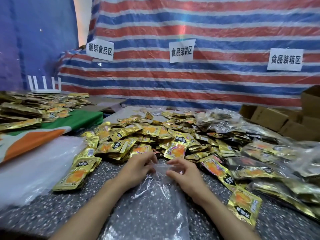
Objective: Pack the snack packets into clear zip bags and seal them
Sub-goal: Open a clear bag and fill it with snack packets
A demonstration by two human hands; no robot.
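A clear zip bag [152, 201] lies flat on the speckled table between my forearms, its far edge at my fingers. My left hand [138, 168] and my right hand [183, 172] both pinch that far edge, fingers curled on the plastic. Just beyond them spreads a big heap of gold snack packets [152, 135] with orange pictures. A small stack of gold packets [78, 172] lies left of my left hand, and single packets [244, 207] lie to the right.
Filled clear bags of packets [270, 158] pile up at the right, with cardboard boxes [284, 120] behind. A pile of empty clear bags [34, 163] sits at the left, beside a green and orange cloth [52, 130]. A striped tarp [190, 78] with paper signs hangs behind.
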